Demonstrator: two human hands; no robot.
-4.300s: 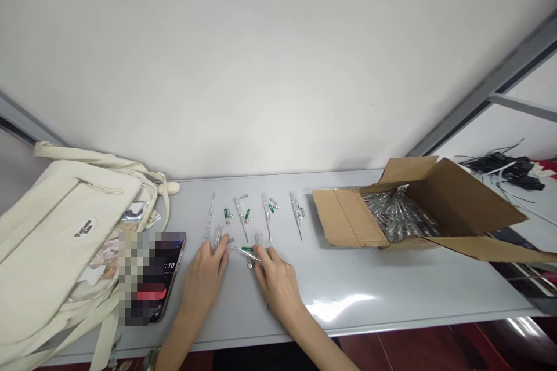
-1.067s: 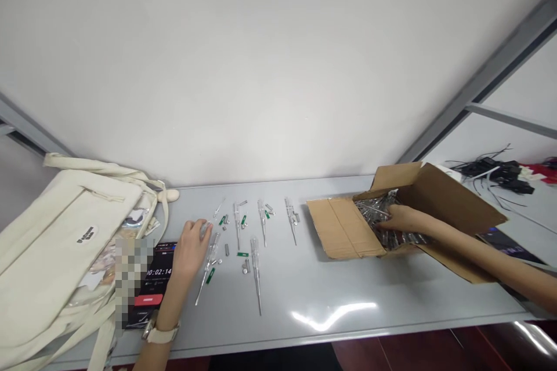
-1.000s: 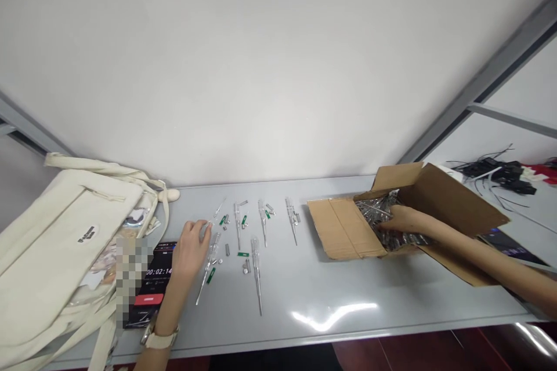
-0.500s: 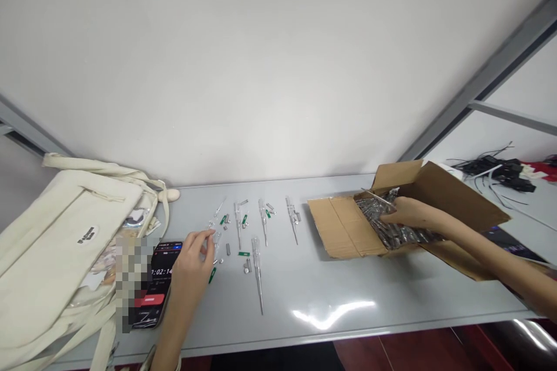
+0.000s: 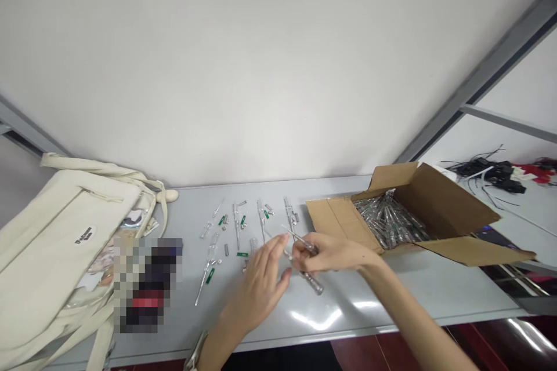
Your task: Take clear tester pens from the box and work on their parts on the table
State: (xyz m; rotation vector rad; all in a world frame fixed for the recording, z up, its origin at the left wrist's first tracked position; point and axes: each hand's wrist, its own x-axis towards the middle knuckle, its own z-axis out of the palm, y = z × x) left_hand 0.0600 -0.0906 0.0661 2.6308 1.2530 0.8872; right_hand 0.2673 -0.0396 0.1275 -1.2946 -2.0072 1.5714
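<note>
My right hand (image 5: 328,252) is closed round clear-handled screwdrivers (image 5: 314,283) with thin metal shafts, above the middle of the table. Just left of it, my left hand (image 5: 263,284) has its fingers apart near the shaft tips; whether it touches them is unclear. Behind and left of my hands, disassembled screwdrivers (image 5: 238,223) lie in spaced groups with small metal parts and green strips (image 5: 210,276). My left hand partly hides one group. At the right, an open cardboard box (image 5: 342,220) holds a pile of similar screwdrivers (image 5: 391,223).
A cream bag (image 5: 47,237) with loose straps lies at the left, beside a pixelated dark object (image 5: 150,284). Metal shelf posts (image 5: 474,69) frame the table (image 5: 348,316). Black cables (image 5: 491,173) lie at the far right, and the box flaps spread outward.
My right hand has come out of the box and moved left with screwdrivers. My left hand has moved right, away from the left group, towards my right hand.
</note>
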